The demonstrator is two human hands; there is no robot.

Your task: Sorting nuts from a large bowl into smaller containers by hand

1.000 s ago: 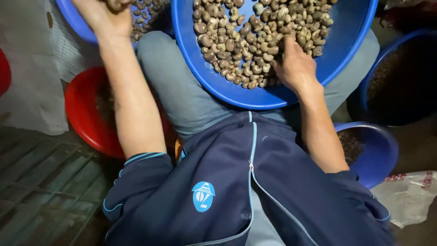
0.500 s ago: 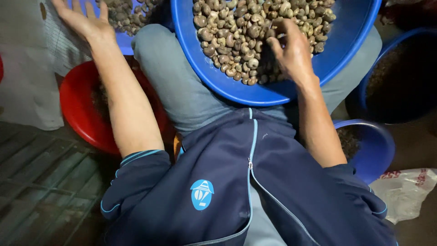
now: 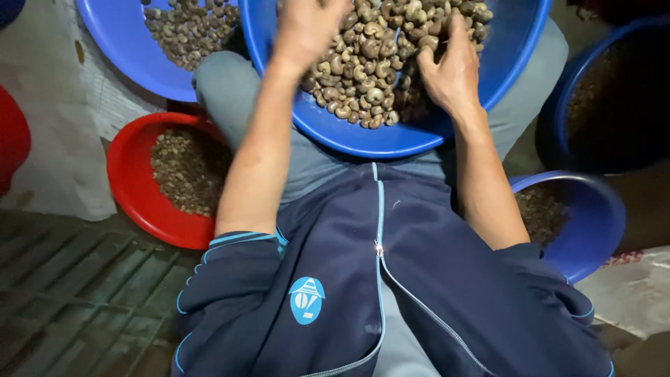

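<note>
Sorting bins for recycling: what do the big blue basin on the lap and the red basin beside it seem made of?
The big blue basin on the lap looks like moulded plastic: uniform colour, smooth, faint sheen, thin rolled rim. The red basin shows the same glossy, seamless look, so probably plastic too.

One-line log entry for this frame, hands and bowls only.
left hand: over nuts in lap basin | right hand: in nuts, fingers curled | side: red basin, small blue bowl

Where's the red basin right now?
In the head view the red basin sits on the floor at the person's left, beside the left arm, just below a blue basin, and holds small brownish pieces.
</note>
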